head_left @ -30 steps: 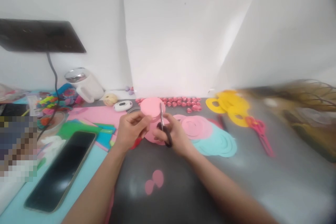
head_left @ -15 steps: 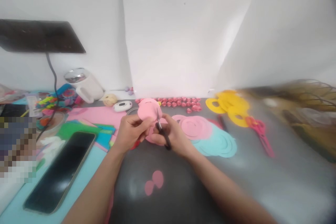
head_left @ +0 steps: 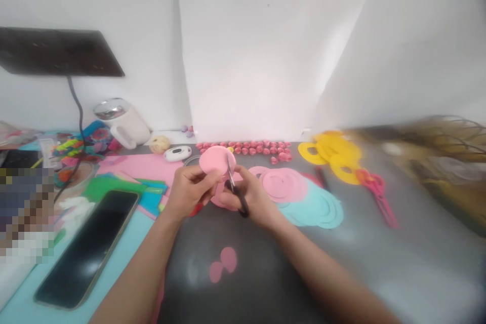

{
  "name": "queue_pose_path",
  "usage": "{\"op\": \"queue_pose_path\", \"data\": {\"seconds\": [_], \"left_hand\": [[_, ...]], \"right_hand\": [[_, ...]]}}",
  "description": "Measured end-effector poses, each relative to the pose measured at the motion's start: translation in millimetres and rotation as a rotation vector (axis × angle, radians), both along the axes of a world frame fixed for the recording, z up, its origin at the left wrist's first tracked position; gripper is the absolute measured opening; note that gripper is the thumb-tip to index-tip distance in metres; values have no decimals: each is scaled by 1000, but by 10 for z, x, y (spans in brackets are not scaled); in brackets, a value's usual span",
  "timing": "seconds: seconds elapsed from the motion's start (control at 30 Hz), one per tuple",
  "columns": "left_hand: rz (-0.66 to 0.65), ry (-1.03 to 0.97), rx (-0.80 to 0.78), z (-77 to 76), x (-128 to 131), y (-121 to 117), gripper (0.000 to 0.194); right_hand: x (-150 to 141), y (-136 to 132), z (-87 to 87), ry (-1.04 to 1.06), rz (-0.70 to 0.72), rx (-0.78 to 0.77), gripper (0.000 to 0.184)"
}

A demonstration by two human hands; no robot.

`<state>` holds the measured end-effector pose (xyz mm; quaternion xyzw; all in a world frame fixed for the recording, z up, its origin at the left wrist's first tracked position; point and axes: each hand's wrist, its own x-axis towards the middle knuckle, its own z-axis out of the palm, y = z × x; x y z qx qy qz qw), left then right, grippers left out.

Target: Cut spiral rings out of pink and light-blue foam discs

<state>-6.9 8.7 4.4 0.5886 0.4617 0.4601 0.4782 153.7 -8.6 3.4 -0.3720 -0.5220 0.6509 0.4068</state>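
My left hand (head_left: 193,190) pinches a round pink paper disc (head_left: 214,159) by its lower edge, holding it upright above the table. In my right hand (head_left: 248,192) is a pair of scissors (head_left: 239,200) with black handles. Its blades point up and lie against the right side of the disc; whether they are fully closed is hard to tell. Just right of my right hand lie pink paper rings (head_left: 279,185), overlapping light-blue paper rings (head_left: 315,210). Two small pink paper discs (head_left: 228,259) rest on the dark table nearer to me.
Rows of small red rolled pieces (head_left: 261,148) line the back. At right are yellow paper rings (head_left: 334,152) and pink scissors (head_left: 377,192). At left, a phone (head_left: 87,250) lies on light-blue sheets, with a white mug (head_left: 127,124) behind. A white board (head_left: 261,61) leans on the wall.
The pink disc has tilted or turned slightly in my left hand, and its outline now looks rounder. The scissor blades have shifted slightly along its right edge. Both arms stay nearly in place.
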Motion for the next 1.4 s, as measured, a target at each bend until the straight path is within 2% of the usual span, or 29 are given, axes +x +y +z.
{"op": "queue_pose_path", "data": {"seconds": [0.43, 0.53, 0.7, 0.87, 1.17, 1.4], "left_hand": [[42, -162, -18, -12, -2, 19, 27], [51, -114, 5, 10, 30, 6, 27], [85, -24, 35, 21, 51, -14, 40], [45, 69, 40, 11, 20, -15, 40], [39, 57, 39, 29, 24, -19, 41], [47, -48, 35, 37, 15, -6, 35]], "right_hand": [[-2, -9, 52, -57, -43, -46, 66], [-9, -8, 42, -66, -62, -30, 64], [-20, -10, -3, -23, -12, -24, 61], [-12, 4, -47, 52, -12, -33, 63], [3, 11, -29, 50, 3, -15, 57], [13, 4, -1, 11, 4, -1, 54]]}}
